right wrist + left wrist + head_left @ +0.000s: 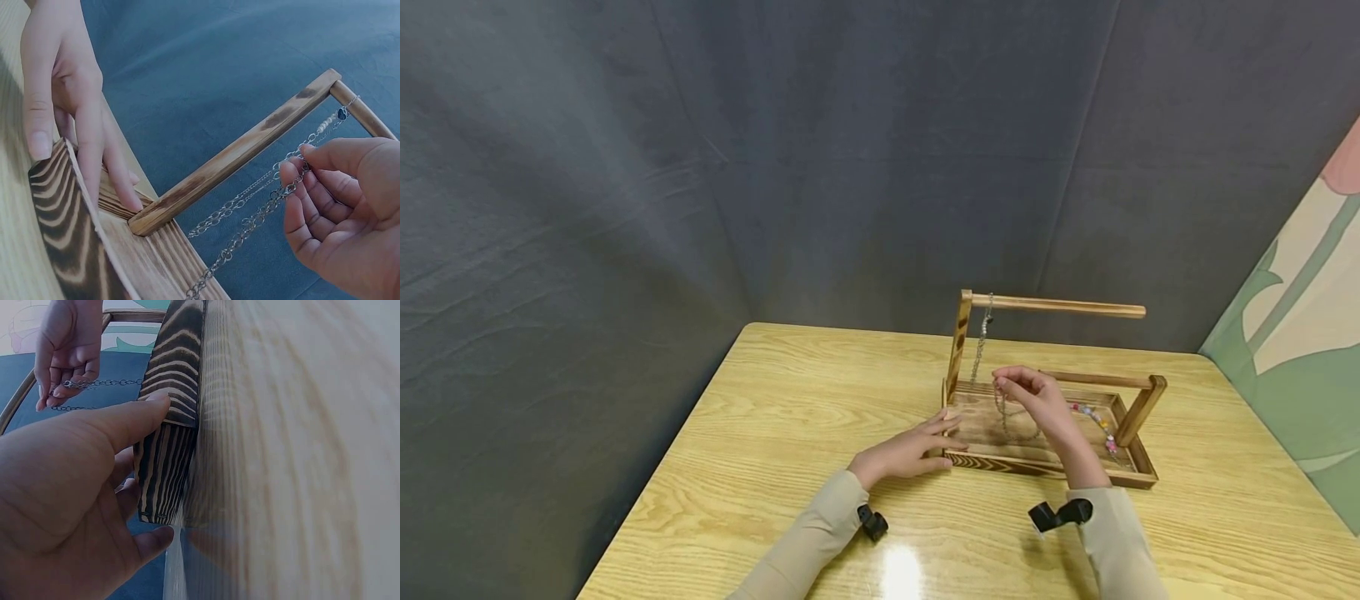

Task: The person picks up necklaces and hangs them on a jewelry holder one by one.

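Observation:
My right hand pinches a silver chain necklace between thumb and fingertips, above the tray of a wooden jewelry stand. The chain hangs down in a loop into the tray. My left hand holds the tray's near left corner; its thumb lies against the dark-grained outer wall and other fingers reach over the edge. Another silver chain, with pale beads and a dark heart-shaped charm, hangs from the stand's upper bar, behind the right hand.
A string of colorful beads lies at the tray's right end. A lower bar runs left from a short post there. The stand is on a light wooden table, with a dark curtain behind and a flower-patterned panel at right.

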{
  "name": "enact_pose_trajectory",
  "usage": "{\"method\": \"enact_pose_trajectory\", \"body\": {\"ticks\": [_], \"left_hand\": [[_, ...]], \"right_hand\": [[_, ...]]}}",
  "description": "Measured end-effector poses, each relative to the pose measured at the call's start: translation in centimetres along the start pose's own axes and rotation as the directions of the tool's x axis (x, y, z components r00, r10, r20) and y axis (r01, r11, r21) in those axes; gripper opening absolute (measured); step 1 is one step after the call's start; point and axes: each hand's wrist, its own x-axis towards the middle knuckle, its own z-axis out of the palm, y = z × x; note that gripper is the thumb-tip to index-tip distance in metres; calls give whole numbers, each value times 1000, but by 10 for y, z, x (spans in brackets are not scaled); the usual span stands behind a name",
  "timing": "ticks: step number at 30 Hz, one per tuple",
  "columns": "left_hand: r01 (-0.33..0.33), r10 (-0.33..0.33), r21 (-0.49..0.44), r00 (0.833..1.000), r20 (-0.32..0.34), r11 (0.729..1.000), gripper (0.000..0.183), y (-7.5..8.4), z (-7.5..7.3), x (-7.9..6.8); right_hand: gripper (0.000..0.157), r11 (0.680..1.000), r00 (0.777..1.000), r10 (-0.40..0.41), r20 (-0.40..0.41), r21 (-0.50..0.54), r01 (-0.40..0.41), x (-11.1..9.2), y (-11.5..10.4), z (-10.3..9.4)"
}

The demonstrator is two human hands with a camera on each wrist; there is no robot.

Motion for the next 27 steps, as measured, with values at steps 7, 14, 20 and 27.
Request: {"method": "enact_pose_trajectory", "body": {"ticks": [7, 14, 20, 27], "left_hand": [[4, -3, 16, 1000, -12, 1000, 43, 2, 0, -1], [8, -8, 12, 1000, -10, 1000, 43, 3, -1, -1], [3, -3, 14, 1000, -9, 1000, 43, 2, 0, 0], [5, -5, 7, 1000, -8, 1000, 43, 1, 1, 0]], "right_hand": [[37, 1000, 1000, -2, 2, -4, 2, 0, -4, -1], [38, 1000, 1000, 14, 3, 15, -14, 0, -10, -2], [33, 999, 1000, -19, 14, 41, 18, 1, -13, -4], [31, 999, 1000, -5, 11, 33, 5, 4, -16, -7]]}}
